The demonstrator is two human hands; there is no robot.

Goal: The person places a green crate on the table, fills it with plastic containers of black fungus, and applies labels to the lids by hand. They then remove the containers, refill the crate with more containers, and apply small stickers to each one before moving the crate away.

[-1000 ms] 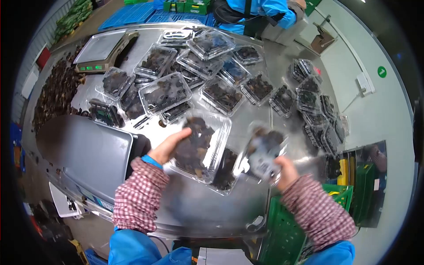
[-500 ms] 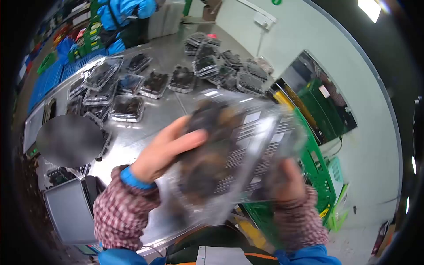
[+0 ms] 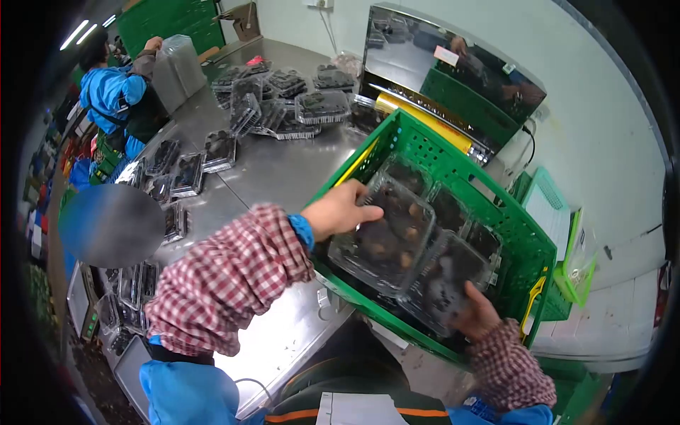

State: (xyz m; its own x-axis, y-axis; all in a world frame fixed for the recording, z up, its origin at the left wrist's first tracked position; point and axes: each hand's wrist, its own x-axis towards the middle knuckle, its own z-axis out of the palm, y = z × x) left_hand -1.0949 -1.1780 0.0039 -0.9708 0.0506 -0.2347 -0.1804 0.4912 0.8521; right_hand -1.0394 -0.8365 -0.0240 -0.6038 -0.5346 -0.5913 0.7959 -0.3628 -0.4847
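Inside a green crate (image 3: pixel 513 219) at the right lie several clear plastic boxes of dark contents. My left hand (image 3: pixel 340 211) grips the upper left edge of one clear box (image 3: pixel 388 237), its thumb on the lid. At the lower right end of a second clear box (image 3: pixel 446 280), my right hand (image 3: pixel 478 312) has its fingers curled on the edge. The two boxes lie side by side, touching, on top of other boxes (image 3: pixel 448 209). Both wrists have checked sleeves.
More filled boxes (image 3: pixel 322 106) stand piled at the back of the metal table (image 3: pixel 265 166), others at its left. A yellow roll (image 3: pixel 425 122) lies by a dark glossy machine (image 3: pixel 453 64). Another person (image 3: pixel 113 92) in blue holds stacked clear trays (image 3: pixel 178 71). A grey scale stands lower left.
The view has turned right. My hands have brought the two boxes from above the table down into the green crate, which now shows in full.
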